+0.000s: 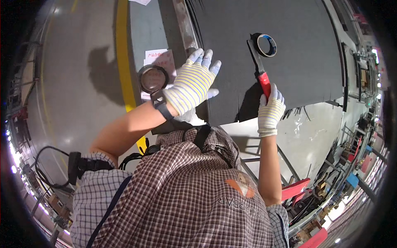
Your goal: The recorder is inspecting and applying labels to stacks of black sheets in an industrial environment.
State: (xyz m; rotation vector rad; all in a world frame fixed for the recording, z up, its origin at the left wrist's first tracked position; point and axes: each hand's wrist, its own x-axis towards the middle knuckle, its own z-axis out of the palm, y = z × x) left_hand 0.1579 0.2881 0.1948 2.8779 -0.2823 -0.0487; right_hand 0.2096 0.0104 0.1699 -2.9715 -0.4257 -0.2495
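Note:
My right hand (271,113), in a striped knit glove, grips the red handle of a knife (264,82). Its dark blade points away from me over a dark grey sheet (306,70). Close beside the blade tip is a roll of black tape (274,46) with a bluish inside. My left hand (192,87), gloved the same way, has its fingers spread and holds nothing. It is at the left edge of the sheet; whether the palm presses on it I cannot tell. Left of that wrist, a dark tape roll (142,80) lies on white printed papers (155,53).
A worn metal bar (186,25) runs along the sheet's left side. Beyond it, a yellow line (123,49) crosses the grey floor. Loose dark strands (298,110) hang off the near edge. Metal frame legs (287,163) and red parts (295,189) are at the lower right.

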